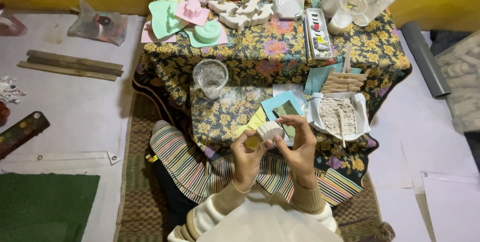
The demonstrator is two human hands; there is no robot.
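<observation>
Item: white shell-shaped cast, pinched between left hand and right hand, raised above the table for close inspection; powder tray within reach.

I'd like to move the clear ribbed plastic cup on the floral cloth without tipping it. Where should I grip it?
Grip the clear ribbed plastic cup around its side wall, below the rim, coming from the near side. It stands upright, mouth open upward, with bare floral cloth around it.

We note the shell cast held between left hand and right hand; the powder tray lies right of them, the glass beyond, leftward.
</observation>
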